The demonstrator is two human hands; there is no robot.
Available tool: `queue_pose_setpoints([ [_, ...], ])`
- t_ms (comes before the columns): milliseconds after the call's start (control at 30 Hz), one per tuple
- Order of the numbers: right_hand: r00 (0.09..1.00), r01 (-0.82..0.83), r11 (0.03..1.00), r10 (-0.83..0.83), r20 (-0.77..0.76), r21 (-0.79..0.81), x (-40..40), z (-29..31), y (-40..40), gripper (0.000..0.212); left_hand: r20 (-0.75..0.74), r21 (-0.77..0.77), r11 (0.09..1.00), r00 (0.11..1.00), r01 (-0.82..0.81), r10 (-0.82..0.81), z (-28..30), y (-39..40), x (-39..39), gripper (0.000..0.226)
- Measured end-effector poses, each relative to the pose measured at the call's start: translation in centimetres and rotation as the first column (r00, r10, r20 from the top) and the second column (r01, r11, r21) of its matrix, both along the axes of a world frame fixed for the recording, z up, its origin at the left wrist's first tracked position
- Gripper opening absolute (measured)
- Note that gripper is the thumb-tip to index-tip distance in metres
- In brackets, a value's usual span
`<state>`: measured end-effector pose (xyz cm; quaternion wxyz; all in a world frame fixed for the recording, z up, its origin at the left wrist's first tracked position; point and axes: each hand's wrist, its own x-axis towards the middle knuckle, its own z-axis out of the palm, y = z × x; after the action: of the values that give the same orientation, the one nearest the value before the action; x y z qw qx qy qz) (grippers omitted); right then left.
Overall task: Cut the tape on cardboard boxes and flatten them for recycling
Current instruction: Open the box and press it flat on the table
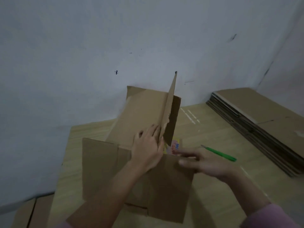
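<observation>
A brown cardboard box (141,111) lies opened out on the floor in the middle of the view, one flap standing up on edge towards the wall. My left hand (148,148) grips the lower end of that upright flap, fingers curled over its edge. My right hand (202,162) is blurred, fingers stretched out flat over the near panel of the box, holding nothing. A green box cutter (220,153) lies on the floor just beyond my right hand, blade end pointing left.
A stack of flattened cardboard boxes (256,122) lies at the right along the wall. A yellow printed sheet (176,145) shows under the box. Light wooden floor (85,145) runs to a pale wall; more cardboard (32,213) sits at the lower left.
</observation>
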<state>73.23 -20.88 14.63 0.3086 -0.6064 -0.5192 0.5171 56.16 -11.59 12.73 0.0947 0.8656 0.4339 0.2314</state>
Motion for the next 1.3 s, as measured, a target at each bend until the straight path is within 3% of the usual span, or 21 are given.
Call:
queue_pose_setpoints([
  [67,0.984,0.133,0.991,-0.129,-0.121,0.024,1.3,2.0,1.9,0.051,0.009,0.022,1.0,1.0,-0.011,0.011,-0.5,0.7,1.2,0.077],
  [167,0.937,0.323,0.944,-0.309,-0.161,0.065,2.1,5.3,7.1,0.069,0.015,0.058,0.998,0.999,-0.032,0.031,-1.2,1.5,2.7,0.067],
  [233,0.916,0.361,0.932,-0.35,-0.196,0.021,1.5,7.5,10.7,0.053,-0.008,0.047,0.998,0.999,-0.037,0.037,-1.6,1.8,3.3,0.066],
  [300,0.942,0.294,0.953,-0.277,-0.19,0.068,1.1,8.1,12.0,0.007,-0.053,-0.01,1.0,0.998,0.012,-0.013,-1.3,2.1,3.3,0.076],
  [367,0.947,0.32,0.942,-0.318,-0.035,0.098,1.5,7.8,13.6,0.021,-0.123,-0.042,0.993,0.986,0.113,-0.117,-0.8,2.9,2.2,0.093],
  [433,0.901,0.429,0.896,-0.434,0.022,0.115,2.1,7.1,15.3,0.026,-0.108,-0.071,0.986,0.982,0.148,-0.156,-0.3,3.9,0.3,0.106],
  [467,0.892,0.448,0.887,-0.452,0.013,0.114,2.6,6.6,15.5,0.026,-0.048,-0.087,0.992,0.994,0.092,-0.096,-0.1,4.6,-0.6,0.108],
  [533,0.889,0.452,0.885,-0.457,0.031,0.113,3.3,5.6,15.8,0.033,0.088,-0.114,0.98,0.98,-0.166,0.176,0.4,6.5,-1.8,0.109],
  [600,0.904,0.414,0.898,-0.425,0.044,0.15,3.3,5.1,16.3,0.036,0.108,-0.148,0.864,0.861,-0.481,0.498,0.7,9.3,-2.9,0.096],
  [667,0.929,0.355,0.917,-0.367,0.036,0.181,2.8,5.0,16.9,0.042,0.031,-0.377,0.658,0.701,-0.652,0.712,0.7,12.4,-4.7,0.097],
  [733,0.948,0.313,0.934,-0.319,0.003,0.171,2.2,4.8,17.7,0.044,0.073,-0.656,0.493,0.602,-0.571,0.795,-0.1,14.7,-6.9,0.105],
  [767,0.954,0.292,0.939,-0.3,0.017,0.183,2.0,4.5,18.3,0.043,0.123,-0.741,0.461,0.576,-0.488,0.808,-0.6,15.2,-7.6,0.098],
  [833,0.941,0.249,0.942,-0.29,0.172,0.227,1.5,3.3,19.8,0.041,0.19,-0.751,0.494,0.573,-0.438,0.797,-1.7,15.2,-8.1,0.077],
  [867,0.895,0.212,0.945,-0.29,0.339,0.248,1.2,2.4,20.5,0.043,0.225,-0.71,0.522,0.551,-0.472,0.803,-2.3,15.2,-8.6,0.071],
  [933,0.682,0.111,0.945,-0.298,0.669,0.308,0.8,0.4,21.3,0.059,0.302,-0.583,0.578,0.508,-0.571,0.807,-3.3,15.3,-9.0,0.071],
  [1033,0.457,-0.002,0.947,-0.286,0.842,0.322,-1.6,-2.5,22.6,0.078,0.338,-0.455,0.626,0.527,-0.633,0.78,-5.5,15.9,-9.7,0.074],
  [1100,0.416,-0.104,0.952,-0.223,0.882,0.289,-3.2,-4.7,24.2,0.077,0.354,-0.419,0.652,0.548,-0.632,0.758,-7.1,16.2,-9.6,0.077],
  [1167,0.436,-0.194,0.959,-0.105,0.894,0.207,-4.8,-7.3,25.7,0.079,0.403,-0.402,0.687,0.557,-0.605,0.726,-8.5,16.5,-9.1,0.078],
  [1300,0.475,-0.188,0.971,-0.039,0.879,0.145,-6.0,-12.4,28.0,0.084,0.49,-0.408,0.753,0.572,-0.516,0.658,-10.9,17.9,-7.6,0.084],
])
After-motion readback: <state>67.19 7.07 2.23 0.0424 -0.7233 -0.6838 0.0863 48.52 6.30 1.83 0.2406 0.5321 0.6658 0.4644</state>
